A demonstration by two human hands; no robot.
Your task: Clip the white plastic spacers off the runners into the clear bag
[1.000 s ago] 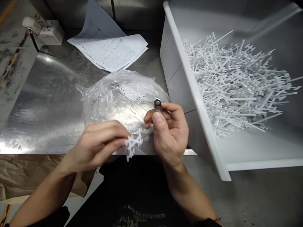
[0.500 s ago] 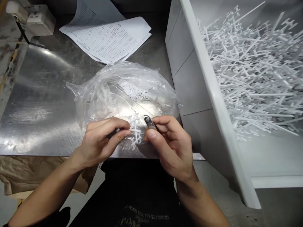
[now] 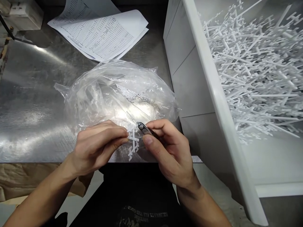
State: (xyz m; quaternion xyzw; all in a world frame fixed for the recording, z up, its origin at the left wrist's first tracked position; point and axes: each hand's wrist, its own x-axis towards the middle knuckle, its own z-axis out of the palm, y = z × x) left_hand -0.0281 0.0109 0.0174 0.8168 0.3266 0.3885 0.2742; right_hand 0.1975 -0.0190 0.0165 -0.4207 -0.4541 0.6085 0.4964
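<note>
The left hand [image 3: 99, 146] pinches a white branched piece [image 3: 133, 139], thin-stemmed with short stubs, over the metal table [image 3: 28, 119]. The right hand [image 3: 171, 154] grips a shiny clipper [image 3: 143, 127], head beside the piece's upper end. Beyond lies a clear bag [image 3: 115, 71]; at right, a white bin [image 3: 214, 83].

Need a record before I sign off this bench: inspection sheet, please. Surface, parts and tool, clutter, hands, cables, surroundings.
Surface: scratched, shiny metal tabletop.
Parts and tool: white branching plastic piece, held; small silver-and-dark metal hand tool, tip close to the piece, contact unclear.
Clutter: crumpled clear plastic bag; curled white printed paper sheets behind it.
Hands: left hand pinches the piece; right hand grips the tool.
Cables: thin black cord, upper left, beside an off-white box.
Surroundings: white open-topped bin at right, heaped with white plastic sticks; wrinkled brown sheet below the near edge.
</note>
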